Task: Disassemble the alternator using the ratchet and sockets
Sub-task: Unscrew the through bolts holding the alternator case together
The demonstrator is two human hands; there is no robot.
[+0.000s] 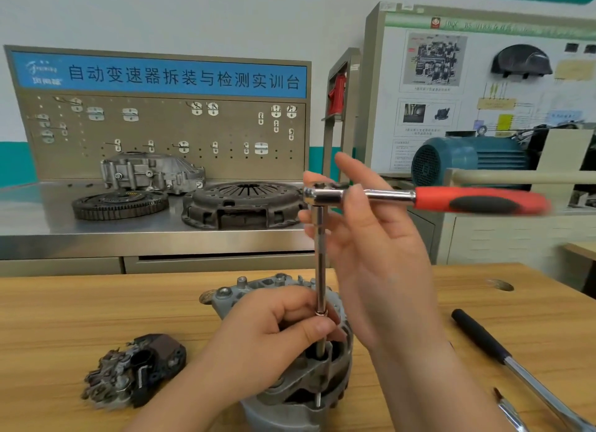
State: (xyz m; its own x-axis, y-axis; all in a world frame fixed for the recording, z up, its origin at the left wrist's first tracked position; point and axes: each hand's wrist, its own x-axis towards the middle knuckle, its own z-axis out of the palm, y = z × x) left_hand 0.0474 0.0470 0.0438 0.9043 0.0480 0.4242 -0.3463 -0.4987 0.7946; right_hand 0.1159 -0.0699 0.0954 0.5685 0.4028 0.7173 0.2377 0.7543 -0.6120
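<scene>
The grey alternator stands on the wooden table near its front edge. A long chrome extension bar rises upright from the alternator to the head of a ratchet with a red and black handle pointing right. My left hand pinches the lower end of the extension where the socket sits, just above the housing. My right hand is up at the ratchet head, thumb and fingertips around it, the other fingers spread loosely. The socket itself is hidden by my left hand.
A removed dark rectifier part lies on the table to the left. Another black-handled chrome tool lies at the right. Behind, a steel bench carries a flywheel, a clutch cover and a housing; a blue motor stands right.
</scene>
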